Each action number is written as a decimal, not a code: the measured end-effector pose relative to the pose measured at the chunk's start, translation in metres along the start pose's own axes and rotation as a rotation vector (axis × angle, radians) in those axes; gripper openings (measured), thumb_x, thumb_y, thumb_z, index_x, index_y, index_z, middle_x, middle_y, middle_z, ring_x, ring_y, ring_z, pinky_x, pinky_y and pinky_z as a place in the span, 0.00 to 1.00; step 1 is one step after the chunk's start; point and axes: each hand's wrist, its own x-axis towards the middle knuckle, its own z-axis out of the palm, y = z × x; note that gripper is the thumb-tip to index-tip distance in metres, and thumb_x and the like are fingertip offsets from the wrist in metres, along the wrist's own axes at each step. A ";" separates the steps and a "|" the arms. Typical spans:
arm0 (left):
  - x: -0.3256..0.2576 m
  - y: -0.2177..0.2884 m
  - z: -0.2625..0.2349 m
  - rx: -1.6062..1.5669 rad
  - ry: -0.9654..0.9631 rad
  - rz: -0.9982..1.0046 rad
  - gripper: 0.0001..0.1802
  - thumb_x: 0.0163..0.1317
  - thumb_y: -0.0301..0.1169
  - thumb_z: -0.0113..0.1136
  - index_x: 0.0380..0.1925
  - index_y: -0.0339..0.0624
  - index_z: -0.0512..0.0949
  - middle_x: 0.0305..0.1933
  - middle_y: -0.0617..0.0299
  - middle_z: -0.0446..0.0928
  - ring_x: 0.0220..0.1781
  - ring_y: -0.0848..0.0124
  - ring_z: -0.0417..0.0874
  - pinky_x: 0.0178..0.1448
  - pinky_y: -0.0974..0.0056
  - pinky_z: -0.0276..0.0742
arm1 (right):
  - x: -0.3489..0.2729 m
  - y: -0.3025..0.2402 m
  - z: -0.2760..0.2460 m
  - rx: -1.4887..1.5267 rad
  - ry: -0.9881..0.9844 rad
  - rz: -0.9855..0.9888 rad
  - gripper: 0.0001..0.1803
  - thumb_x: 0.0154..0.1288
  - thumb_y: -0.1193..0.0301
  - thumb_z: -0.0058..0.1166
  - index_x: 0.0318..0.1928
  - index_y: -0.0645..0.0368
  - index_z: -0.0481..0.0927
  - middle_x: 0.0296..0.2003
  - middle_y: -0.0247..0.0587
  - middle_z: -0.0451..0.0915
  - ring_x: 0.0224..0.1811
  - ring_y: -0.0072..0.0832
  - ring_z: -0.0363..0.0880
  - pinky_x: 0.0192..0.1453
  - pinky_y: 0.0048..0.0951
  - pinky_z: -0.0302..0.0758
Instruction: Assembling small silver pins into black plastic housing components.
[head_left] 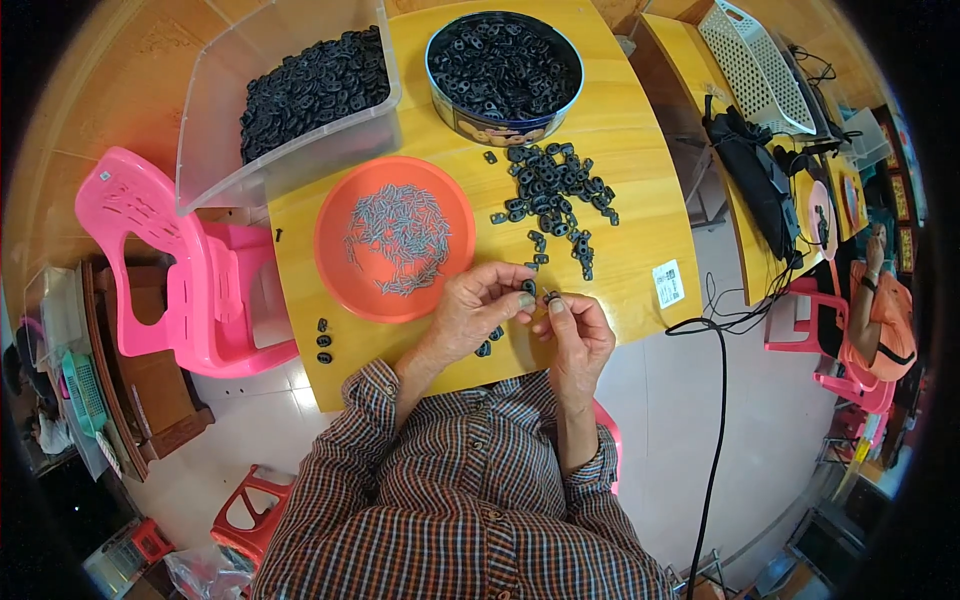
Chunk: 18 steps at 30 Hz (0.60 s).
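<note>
My left hand [478,312] pinches a small black plastic part [528,288] between thumb and fingers above the near edge of the wooden table [640,190]. My right hand [577,335] meets it, fingertips closed on another small piece I cannot make out clearly. An orange plate [340,270] holding several small metal pins lies just left of my hands. A loose heap of black parts [555,190] lies on the table beyond my hands.
A round tin [505,125] and a clear plastic bin [215,130] both hold black parts at the far side. A pink chair [170,270] stands left. A few black parts [323,340] lie at the near left corner. Another person [880,310] sits at right. A black cable [715,430] hangs down.
</note>
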 end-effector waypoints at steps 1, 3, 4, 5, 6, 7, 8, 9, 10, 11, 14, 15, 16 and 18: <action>-0.001 0.001 0.000 0.000 0.000 0.000 0.17 0.60 0.19 0.56 0.50 0.33 0.74 0.38 0.59 0.79 0.36 0.75 0.82 0.41 0.71 0.80 | 0.000 0.001 -0.001 -0.027 0.004 0.010 0.05 0.66 0.75 0.52 0.37 0.65 0.76 0.29 0.34 0.79 0.26 0.15 0.75 0.32 0.16 0.73; -0.002 0.002 0.002 0.039 0.011 -0.017 0.16 0.61 0.19 0.55 0.50 0.34 0.75 0.37 0.60 0.79 0.34 0.76 0.82 0.40 0.71 0.80 | 0.000 0.002 -0.002 -0.054 0.009 0.019 0.05 0.65 0.75 0.52 0.37 0.64 0.76 0.28 0.33 0.78 0.26 0.15 0.74 0.32 0.16 0.72; -0.002 0.003 0.002 0.040 0.010 -0.016 0.16 0.61 0.19 0.55 0.50 0.34 0.75 0.37 0.60 0.79 0.34 0.76 0.82 0.40 0.71 0.80 | 0.000 0.003 -0.003 -0.052 0.004 0.021 0.05 0.65 0.75 0.53 0.36 0.64 0.75 0.28 0.32 0.78 0.26 0.14 0.74 0.32 0.15 0.72; -0.002 0.004 0.003 0.061 0.015 -0.017 0.16 0.62 0.19 0.54 0.51 0.34 0.75 0.36 0.60 0.79 0.34 0.76 0.82 0.39 0.72 0.80 | 0.000 0.003 -0.003 -0.050 0.000 0.023 0.05 0.65 0.74 0.53 0.35 0.64 0.75 0.27 0.31 0.77 0.26 0.14 0.73 0.32 0.15 0.71; -0.001 0.005 0.003 0.083 0.020 -0.018 0.16 0.62 0.19 0.54 0.51 0.35 0.75 0.35 0.61 0.79 0.34 0.77 0.81 0.39 0.72 0.79 | 0.000 0.003 -0.003 -0.050 0.001 0.022 0.05 0.65 0.74 0.53 0.35 0.64 0.75 0.27 0.31 0.77 0.26 0.14 0.73 0.32 0.15 0.71; -0.001 0.006 0.003 0.083 0.020 -0.018 0.16 0.62 0.19 0.54 0.51 0.35 0.75 0.35 0.61 0.79 0.34 0.77 0.81 0.39 0.72 0.79 | 0.000 0.002 -0.002 -0.061 -0.006 0.031 0.05 0.65 0.74 0.53 0.35 0.63 0.75 0.27 0.31 0.77 0.26 0.14 0.73 0.32 0.15 0.71; -0.001 0.007 0.003 0.094 0.014 0.001 0.16 0.62 0.19 0.54 0.51 0.35 0.76 0.35 0.62 0.79 0.33 0.77 0.81 0.39 0.73 0.79 | 0.000 0.001 -0.001 -0.072 -0.013 0.041 0.05 0.65 0.74 0.53 0.34 0.63 0.75 0.27 0.31 0.77 0.26 0.14 0.73 0.32 0.15 0.70; -0.001 0.008 0.003 0.105 0.007 0.021 0.16 0.62 0.19 0.54 0.51 0.36 0.76 0.34 0.62 0.78 0.33 0.77 0.81 0.39 0.73 0.78 | 0.000 -0.001 -0.001 -0.071 -0.013 0.041 0.05 0.65 0.74 0.53 0.34 0.63 0.75 0.27 0.31 0.77 0.26 0.14 0.73 0.32 0.15 0.70; -0.001 0.009 0.003 0.105 0.007 0.021 0.16 0.62 0.19 0.54 0.51 0.36 0.76 0.34 0.62 0.78 0.33 0.77 0.81 0.39 0.73 0.78 | -0.001 -0.002 -0.001 -0.085 -0.013 0.052 0.05 0.65 0.73 0.53 0.34 0.63 0.75 0.27 0.30 0.77 0.26 0.14 0.72 0.32 0.15 0.70; -0.001 0.010 0.003 0.120 0.000 0.034 0.16 0.62 0.19 0.53 0.51 0.36 0.76 0.34 0.62 0.78 0.33 0.77 0.81 0.39 0.73 0.78 | -0.001 -0.003 0.000 -0.099 -0.013 0.064 0.05 0.65 0.73 0.53 0.33 0.63 0.75 0.26 0.30 0.76 0.26 0.14 0.72 0.32 0.15 0.70; 0.000 0.008 0.002 0.168 -0.021 0.072 0.16 0.62 0.18 0.53 0.51 0.36 0.76 0.34 0.62 0.76 0.32 0.77 0.80 0.38 0.73 0.77 | 0.000 -0.004 0.000 -0.096 -0.014 0.064 0.06 0.65 0.73 0.53 0.33 0.63 0.75 0.26 0.30 0.76 0.25 0.14 0.72 0.32 0.15 0.69; 0.000 0.008 0.002 0.202 -0.034 0.096 0.17 0.62 0.18 0.53 0.51 0.37 0.76 0.34 0.62 0.75 0.32 0.77 0.80 0.37 0.73 0.76 | 0.000 -0.004 0.000 -0.097 -0.014 0.064 0.06 0.65 0.73 0.53 0.33 0.63 0.75 0.26 0.30 0.76 0.25 0.14 0.72 0.32 0.15 0.69; 0.001 0.008 0.002 0.202 -0.034 0.095 0.17 0.62 0.18 0.53 0.51 0.37 0.76 0.34 0.62 0.75 0.32 0.77 0.80 0.37 0.73 0.76 | 0.000 -0.003 0.000 -0.098 -0.014 0.065 0.06 0.65 0.73 0.53 0.33 0.63 0.75 0.25 0.30 0.76 0.25 0.14 0.72 0.31 0.15 0.69; 0.001 0.008 0.002 0.232 -0.062 0.144 0.16 0.62 0.17 0.52 0.50 0.37 0.76 0.33 0.62 0.72 0.32 0.76 0.80 0.36 0.73 0.77 | 0.000 -0.001 -0.001 -0.099 -0.013 0.066 0.06 0.65 0.73 0.53 0.32 0.63 0.75 0.25 0.30 0.76 0.25 0.13 0.71 0.31 0.15 0.69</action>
